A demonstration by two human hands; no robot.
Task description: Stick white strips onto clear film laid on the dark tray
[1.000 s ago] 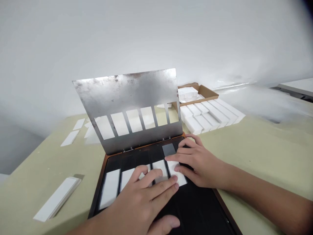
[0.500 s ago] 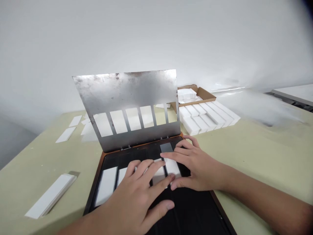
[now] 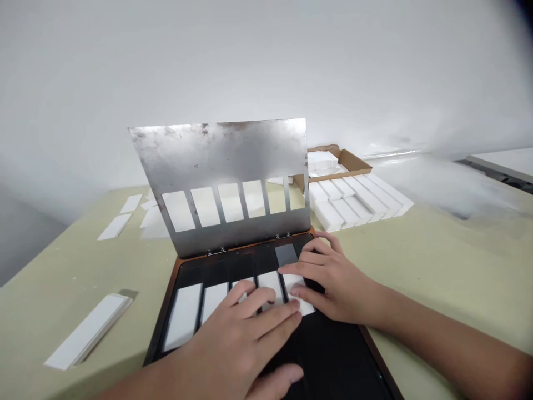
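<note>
Over the black bed of a hinged frame (image 3: 328, 355), my left hand (image 3: 245, 333) lies above the row of white cards. Its fingertips touch the near part of the rightmost white card (image 3: 307, 307), and its fingers are stretched out. My right hand (image 3: 333, 278) rests on the same card, with thumb and index finger apart on its surface. Other white cards (image 3: 183, 314) lie side by side to the left, some partly covered by my left hand. A metal plate with rectangular cut-outs (image 3: 225, 155) stands raised at the frame's far edge.
On the green table, a stack of white strips (image 3: 87, 330) lies at left, with loose white cards (image 3: 114, 226) farther back. Behind to the right are piled white blocks (image 3: 353, 203) and a cardboard tray (image 3: 353, 163) holding white pieces. Clear plastic sheeting (image 3: 458, 183) lies beyond.
The rightmost card has slid slightly toward me. My right thumb has moved up onto the card, and my left fingertips have shifted a little right. The view has drifted slightly.
</note>
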